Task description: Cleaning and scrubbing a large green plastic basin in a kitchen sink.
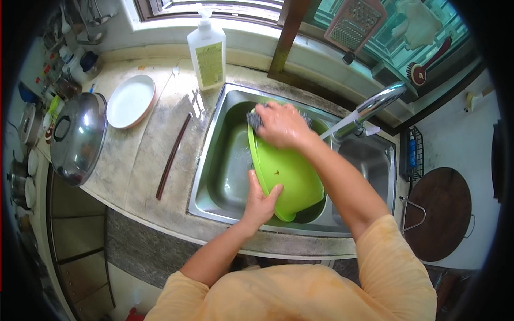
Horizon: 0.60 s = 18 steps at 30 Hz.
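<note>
A bright green plastic basin is tilted on its side over the left bowl of the stainless steel sink. My left hand grips its near rim, thumb on the outer wall. In my right hand is a grey scouring pad, pressed against the far part of the basin near the rim. Wet suds show on the fingers. Water runs from the chrome faucet close to my right wrist. A small brown speck sits on the basin's outer wall. The inside of the basin faces away and is mostly hidden.
Left of the sink lie dark chopsticks, a white shallow dish and a domed metal lid. A pump bottle stands at the sink's back corner. A round dark board leans at the right. A grater hangs by the window.
</note>
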Each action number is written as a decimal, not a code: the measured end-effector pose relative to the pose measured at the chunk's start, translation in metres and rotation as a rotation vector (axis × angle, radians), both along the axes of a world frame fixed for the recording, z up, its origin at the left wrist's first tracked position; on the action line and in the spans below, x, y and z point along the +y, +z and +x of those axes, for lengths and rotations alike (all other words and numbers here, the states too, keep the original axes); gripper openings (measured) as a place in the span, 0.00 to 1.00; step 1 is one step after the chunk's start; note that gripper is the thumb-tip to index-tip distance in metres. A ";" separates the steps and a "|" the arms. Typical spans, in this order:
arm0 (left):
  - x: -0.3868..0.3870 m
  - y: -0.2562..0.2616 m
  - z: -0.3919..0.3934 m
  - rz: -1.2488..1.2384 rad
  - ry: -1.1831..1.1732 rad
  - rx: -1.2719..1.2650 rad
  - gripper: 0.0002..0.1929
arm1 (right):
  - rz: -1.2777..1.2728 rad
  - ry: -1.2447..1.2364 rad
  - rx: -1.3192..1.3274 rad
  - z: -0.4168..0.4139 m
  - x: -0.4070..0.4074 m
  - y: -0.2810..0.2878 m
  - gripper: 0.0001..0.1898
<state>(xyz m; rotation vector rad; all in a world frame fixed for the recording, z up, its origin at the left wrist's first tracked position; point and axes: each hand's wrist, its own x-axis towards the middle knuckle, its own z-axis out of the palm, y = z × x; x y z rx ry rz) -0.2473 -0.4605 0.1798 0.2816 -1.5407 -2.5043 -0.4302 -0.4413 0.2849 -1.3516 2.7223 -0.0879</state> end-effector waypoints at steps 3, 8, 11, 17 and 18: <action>-0.011 -0.002 -0.004 0.046 0.018 -0.049 0.34 | -0.058 0.294 0.131 0.052 0.032 -0.015 0.25; -0.020 -0.002 -0.003 -0.022 -0.038 -0.062 0.30 | -0.212 0.220 0.086 0.026 0.030 -0.015 0.21; -0.016 0.012 -0.007 0.047 -0.017 -0.064 0.24 | -0.384 -0.282 -0.826 -0.083 0.034 -0.040 0.22; -0.038 -0.017 -0.002 0.183 0.093 -0.179 0.26 | -0.642 -0.577 -0.556 -0.057 0.117 -0.179 0.38; -0.049 -0.022 0.001 0.245 0.097 -0.171 0.27 | -0.570 -0.639 -0.595 -0.038 0.114 -0.173 0.39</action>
